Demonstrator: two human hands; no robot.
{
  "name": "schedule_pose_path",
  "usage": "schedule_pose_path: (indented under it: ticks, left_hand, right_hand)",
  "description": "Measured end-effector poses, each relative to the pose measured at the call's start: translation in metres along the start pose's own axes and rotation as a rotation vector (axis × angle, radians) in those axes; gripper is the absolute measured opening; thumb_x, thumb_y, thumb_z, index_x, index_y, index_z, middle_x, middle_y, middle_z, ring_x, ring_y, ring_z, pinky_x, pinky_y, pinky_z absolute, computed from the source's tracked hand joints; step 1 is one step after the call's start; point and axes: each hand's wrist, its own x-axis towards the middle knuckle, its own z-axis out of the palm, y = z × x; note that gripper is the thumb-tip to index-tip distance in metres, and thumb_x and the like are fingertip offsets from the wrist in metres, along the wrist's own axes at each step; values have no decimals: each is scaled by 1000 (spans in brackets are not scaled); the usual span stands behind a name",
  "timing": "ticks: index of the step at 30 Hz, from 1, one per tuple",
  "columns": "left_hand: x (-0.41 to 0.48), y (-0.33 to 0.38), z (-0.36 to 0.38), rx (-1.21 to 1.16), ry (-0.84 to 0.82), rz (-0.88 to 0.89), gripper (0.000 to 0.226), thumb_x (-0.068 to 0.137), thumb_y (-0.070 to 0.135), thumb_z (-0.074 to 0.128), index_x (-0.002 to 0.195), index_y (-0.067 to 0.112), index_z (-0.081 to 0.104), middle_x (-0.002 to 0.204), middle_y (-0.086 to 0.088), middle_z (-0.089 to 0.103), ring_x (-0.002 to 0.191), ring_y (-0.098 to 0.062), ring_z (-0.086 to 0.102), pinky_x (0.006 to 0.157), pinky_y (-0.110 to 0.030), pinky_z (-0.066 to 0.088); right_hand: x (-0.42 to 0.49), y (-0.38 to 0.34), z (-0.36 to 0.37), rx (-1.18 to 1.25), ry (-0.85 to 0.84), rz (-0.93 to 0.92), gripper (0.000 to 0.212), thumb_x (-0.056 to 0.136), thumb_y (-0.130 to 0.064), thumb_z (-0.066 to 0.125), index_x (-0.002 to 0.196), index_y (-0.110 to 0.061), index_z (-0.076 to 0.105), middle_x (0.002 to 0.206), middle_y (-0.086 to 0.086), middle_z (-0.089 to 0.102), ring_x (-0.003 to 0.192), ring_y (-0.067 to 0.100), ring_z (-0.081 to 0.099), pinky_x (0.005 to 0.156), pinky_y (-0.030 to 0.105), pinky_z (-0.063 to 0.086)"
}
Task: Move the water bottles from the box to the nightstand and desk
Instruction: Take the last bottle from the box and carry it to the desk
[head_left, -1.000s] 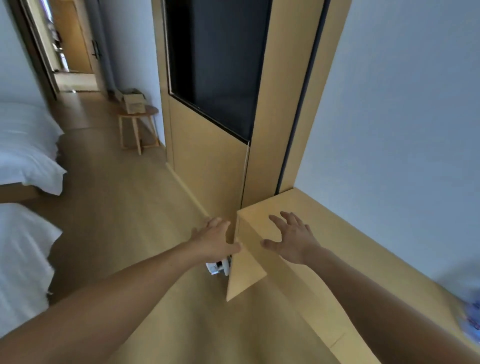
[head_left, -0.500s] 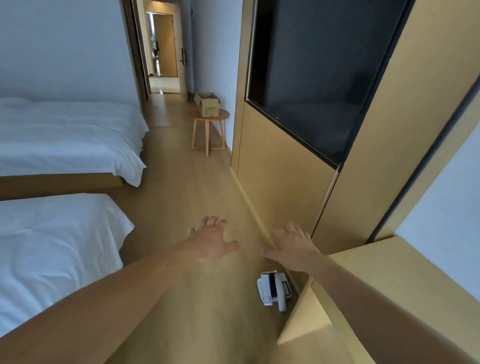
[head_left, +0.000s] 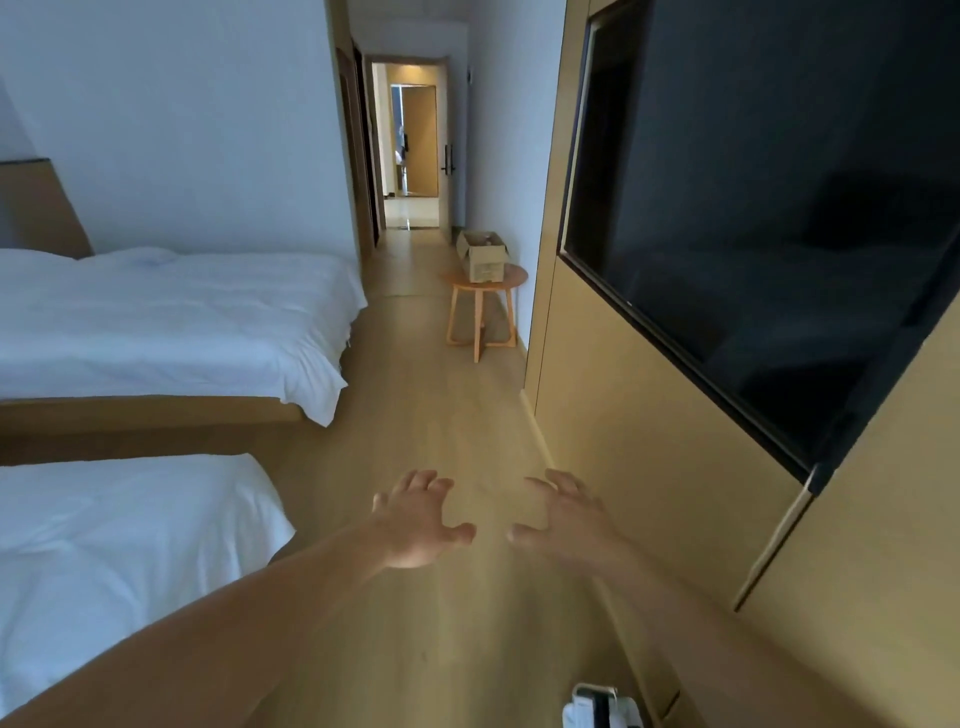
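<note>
Held left hand (head_left: 421, 525) and right hand (head_left: 566, 527) out side by side over wood floor (head_left: 441, 415), fingers spread and loosely bent, gripping nothing. Spotted open cardboard box (head_left: 483, 257) on round wooden side table (head_left: 491, 278), well ahead, by the right wall beyond wall-mounted TV (head_left: 779, 234). Couldn't make out bottles inside; print on box side too small to read.
</note>
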Motion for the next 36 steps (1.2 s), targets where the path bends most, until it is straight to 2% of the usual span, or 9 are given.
schedule_pose_path:
  ticks: [8,18,23,36]
  left_hand:
    - [147,-25,-20,-18,-10,1,83,93,63,48,160,24,18,169,2,8,156,-20,4,124,-50,15]
    - [346,-73,-106,-63,96,65,83,92,65,49,159,24,22,168,0,13,155,-22,9,122,-50,19]
    - [435,-83,-127,-53,61,62,84,92,66,47,159,23,20,168,-1,12,155,-23,8,123,-50,19]
    - [680,-74,-211,-56,128,-25,84,92,65,50,159,21,23,167,-2,15,155,-22,8,121,-53,19]
  right_hand:
    - [149,15,-23,-20,-18,13,84,86,-65,51,156,-31,18,165,0,5,152,18,-1,121,48,11]
    - [340,12,-71,-50,31,76,82,87,-64,52,155,-31,20,165,2,11,152,19,3,120,47,15]
    - [429,24,-92,-44,30,80,82,86,-64,52,155,-33,21,165,3,12,152,20,4,120,46,15]
    - [694,73,-177,-19,30,-47,81,88,-60,52,155,-28,22,165,0,9,152,20,3,120,48,14]
